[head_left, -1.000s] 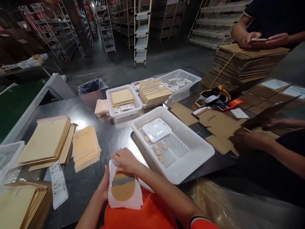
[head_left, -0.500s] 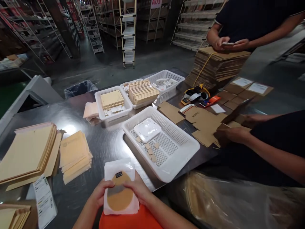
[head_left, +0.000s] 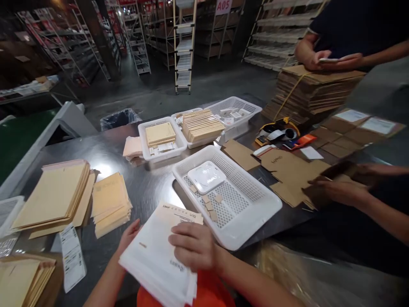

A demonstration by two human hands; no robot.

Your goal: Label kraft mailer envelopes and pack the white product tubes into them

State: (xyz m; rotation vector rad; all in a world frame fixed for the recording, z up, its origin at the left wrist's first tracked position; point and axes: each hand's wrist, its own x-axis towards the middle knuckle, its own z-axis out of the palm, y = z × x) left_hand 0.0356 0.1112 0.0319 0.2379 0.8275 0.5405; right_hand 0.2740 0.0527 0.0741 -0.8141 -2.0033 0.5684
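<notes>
A thin stack of white printed packets [head_left: 156,251] is tilted in front of me above the table's near edge, over orange clothing. My right hand [head_left: 194,247] lies across its right side with fingers curled over the printed face. My left hand [head_left: 129,234] grips the left edge, most of its fingers hidden behind the stack. Beyond the packets, a white perforated basket [head_left: 255,217] contains a white rounded box [head_left: 206,177] and several small tan pieces.
Padded envelopes [head_left: 54,196] and smaller yellow mailers [head_left: 110,202] lie left, beside a label strip [head_left: 73,258]. A basket of envelopes [head_left: 180,147] stands behind. At right, a co-worker's hands [head_left: 338,189] hold cardboard; another person holds a phone [head_left: 332,59] above stacked cardboard [head_left: 319,91].
The packets have turned from a face with a tan disc to a printed white face and tilted. My right hand has moved over their front. The view has swung slightly left.
</notes>
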